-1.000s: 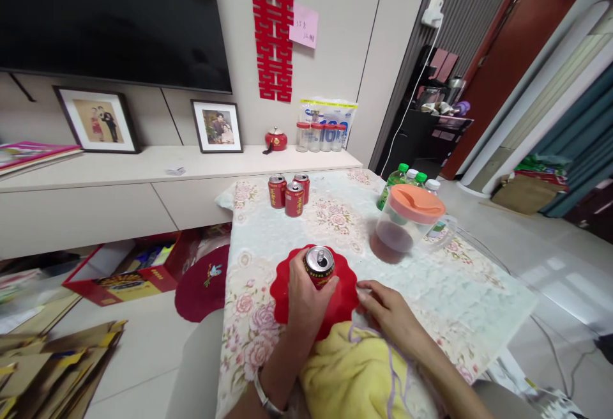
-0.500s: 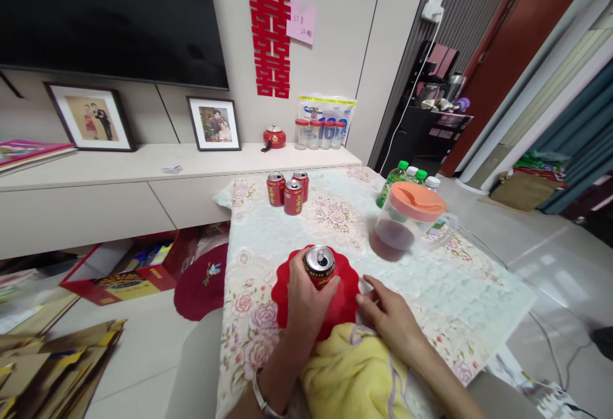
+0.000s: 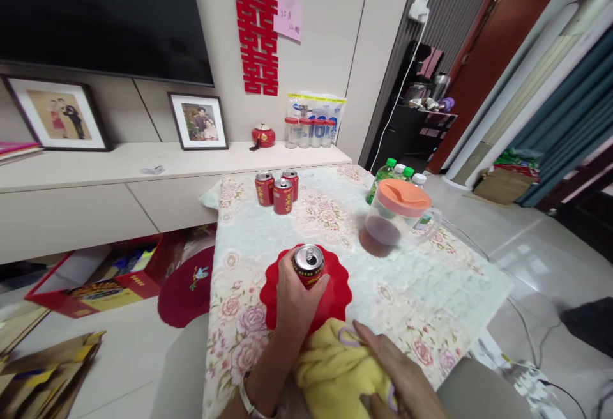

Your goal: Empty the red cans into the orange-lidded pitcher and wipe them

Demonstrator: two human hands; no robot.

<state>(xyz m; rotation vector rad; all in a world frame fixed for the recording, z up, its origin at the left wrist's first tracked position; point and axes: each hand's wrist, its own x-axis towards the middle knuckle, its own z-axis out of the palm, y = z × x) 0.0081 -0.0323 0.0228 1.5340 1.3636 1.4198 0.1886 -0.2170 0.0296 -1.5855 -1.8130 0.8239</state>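
Okay, left hand (image 3: 293, 291) was wrapped around the opened can (image 3: 309, 264), grip clamped on its side wall, thumb on the right side and fingers round the left. Can stood upright on the red scalloped mat (image 3: 335, 291) near the tabletop's (image 3: 431, 278) front edge, roughly 6 o'clock from the three sealed cans (image 3: 276, 189) at the far end. I judged it thin aluminium: light, smooth, maybe slick, and easy to dent if squeezed hard. With the tab hole open it would spill if tipped, so I'd have kept it vertical and held it mid-body, not by the rim. How full it was I couldn't tell.

Right hand (image 3: 397, 368) lay flat on the yellow cloth (image 3: 335, 368) at about 5 o'clock from the can, fingers stretched out, grip apart, pinching nothing that I could see. Cloth looked soft, limp, bunchy; any fold would do for a hold.

Lidded pitcher (image 3: 395, 218) with dark liquid sat at 2 o'clock, green-capped bottles (image 3: 383, 179) just behind it.
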